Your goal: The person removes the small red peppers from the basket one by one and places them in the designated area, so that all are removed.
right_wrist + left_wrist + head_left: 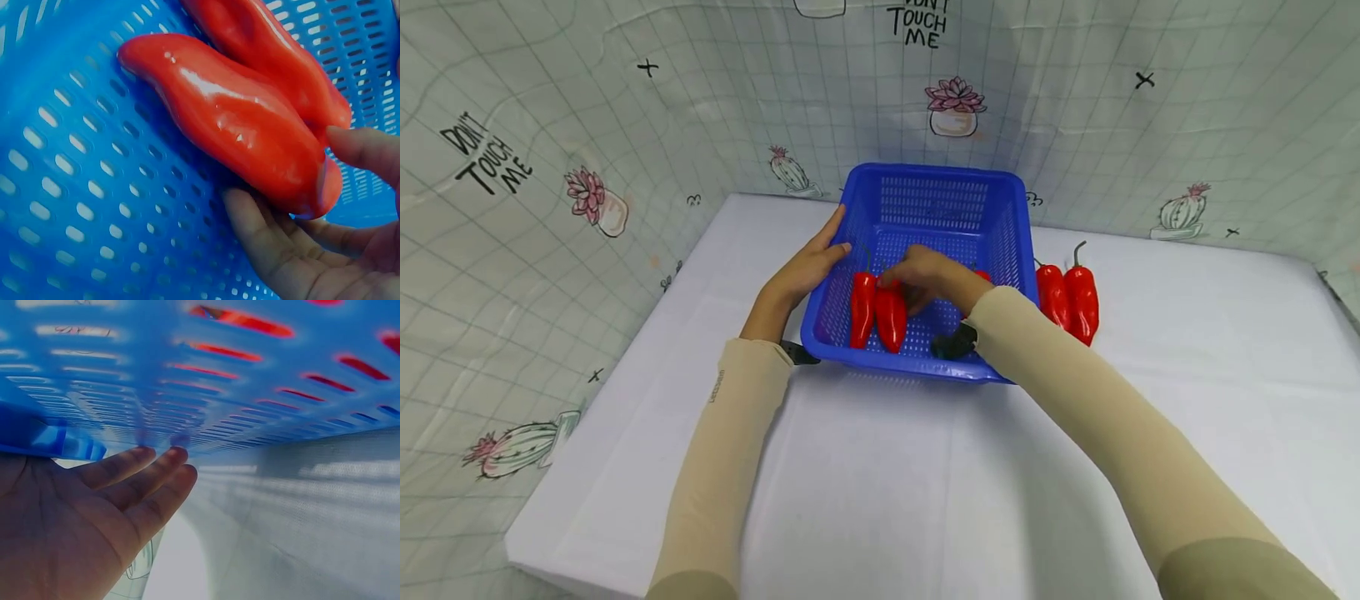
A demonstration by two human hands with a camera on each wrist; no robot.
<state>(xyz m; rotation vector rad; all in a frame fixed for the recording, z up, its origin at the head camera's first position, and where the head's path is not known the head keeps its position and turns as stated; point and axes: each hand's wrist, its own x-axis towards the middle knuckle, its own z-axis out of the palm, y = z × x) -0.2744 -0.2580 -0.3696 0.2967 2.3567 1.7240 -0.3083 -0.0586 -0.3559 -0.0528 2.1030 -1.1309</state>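
A blue plastic basket (917, 360) with slotted walls stands on the white table. My left hand (801, 271) rests on its left side, thumb over the rim; in the left wrist view straight fingers (153, 481) touch the outer wall. Inside the basket, my right hand (928, 275) holds the stem end of a red pepper (231, 131), with the thumb above and fingers underneath. Another red pepper (862, 308) lies close along its left side. Part of a further red pepper (982, 275) shows behind my right wrist.
Two red peppers (1081, 300) lie on the table just right of the basket, partly behind my right sleeve. A printed cloth (865, 92) hangs behind the table and along its left side. Dark wrist gear (955, 343) sits under my right wrist inside the basket.
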